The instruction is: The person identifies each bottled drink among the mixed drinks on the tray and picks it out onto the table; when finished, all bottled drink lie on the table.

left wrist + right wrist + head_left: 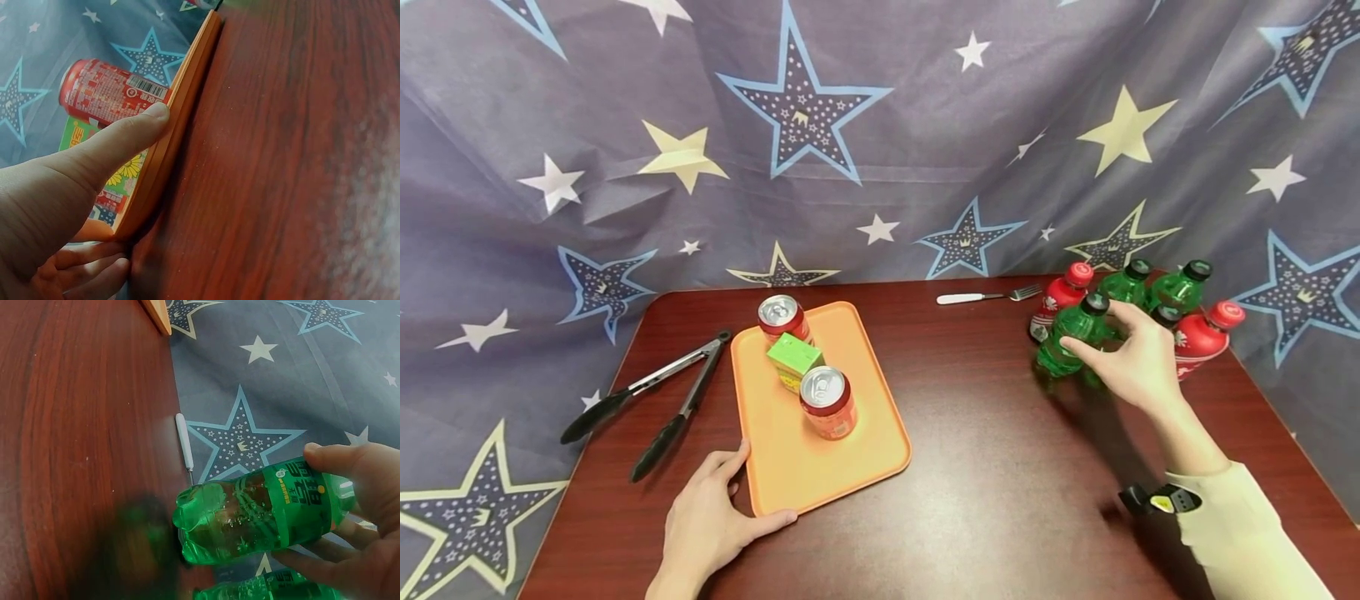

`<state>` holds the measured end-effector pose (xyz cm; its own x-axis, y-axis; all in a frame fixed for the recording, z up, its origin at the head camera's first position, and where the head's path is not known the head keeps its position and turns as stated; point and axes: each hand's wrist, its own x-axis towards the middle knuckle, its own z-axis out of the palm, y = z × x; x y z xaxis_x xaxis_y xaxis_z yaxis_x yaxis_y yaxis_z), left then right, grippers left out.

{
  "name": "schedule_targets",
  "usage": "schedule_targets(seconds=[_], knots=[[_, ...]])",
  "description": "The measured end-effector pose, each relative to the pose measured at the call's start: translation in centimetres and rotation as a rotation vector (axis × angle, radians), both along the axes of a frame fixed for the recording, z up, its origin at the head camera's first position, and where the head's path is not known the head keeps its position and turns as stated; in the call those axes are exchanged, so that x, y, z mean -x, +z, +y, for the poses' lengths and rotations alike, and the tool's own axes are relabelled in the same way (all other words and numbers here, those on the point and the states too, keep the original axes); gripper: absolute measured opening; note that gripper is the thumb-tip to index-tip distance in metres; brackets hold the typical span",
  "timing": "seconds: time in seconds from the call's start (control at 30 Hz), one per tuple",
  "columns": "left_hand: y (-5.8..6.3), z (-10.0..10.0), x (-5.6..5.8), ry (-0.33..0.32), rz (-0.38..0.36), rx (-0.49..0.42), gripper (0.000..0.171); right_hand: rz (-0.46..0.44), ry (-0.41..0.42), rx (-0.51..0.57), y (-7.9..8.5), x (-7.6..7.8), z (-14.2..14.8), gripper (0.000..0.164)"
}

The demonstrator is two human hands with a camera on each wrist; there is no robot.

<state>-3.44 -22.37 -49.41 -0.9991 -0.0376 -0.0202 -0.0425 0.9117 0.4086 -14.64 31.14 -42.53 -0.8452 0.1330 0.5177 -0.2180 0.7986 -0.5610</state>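
Observation:
My right hand (1138, 354) grips a green soda bottle (1067, 337) with a black cap, thumb on one side and fingers on the other. Its base sits close over the table in the right wrist view, where the label (303, 497) shows between the fingers. At the near-left corner of an orange tray (782, 479), my left hand (703, 508) holds the rim, thumb along the front edge and fingers at the left side. On the tray stand a red soda can (831, 412), a green drink carton (795, 360) and another red can (781, 317) behind it.
Beside the held bottle stand more green bottles (1177, 290), a red bottle (1060, 302) to the left and another red bottle (1202, 340) to the right. A white-handled fork (962, 297) lies near the back edge. Black-handled tongs (681, 417) lie spread left of the tray.

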Motion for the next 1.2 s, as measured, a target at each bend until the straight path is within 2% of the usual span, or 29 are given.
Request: schedule_targets(seconds=[0.77, 1.2], knots=[[-0.3, -0.1, -0.1, -0.003, 0.015, 0.003, 0.133, 0.042, -0.022, -0.048, -1.4, -0.5, 0.1, 0.053], [-0.2, 0.0, 0.0, -0.003, 0.003, 0.001, 0.134, -0.009, -0.013, 0.014, -1.6, -0.8, -0.3, 0.069]])
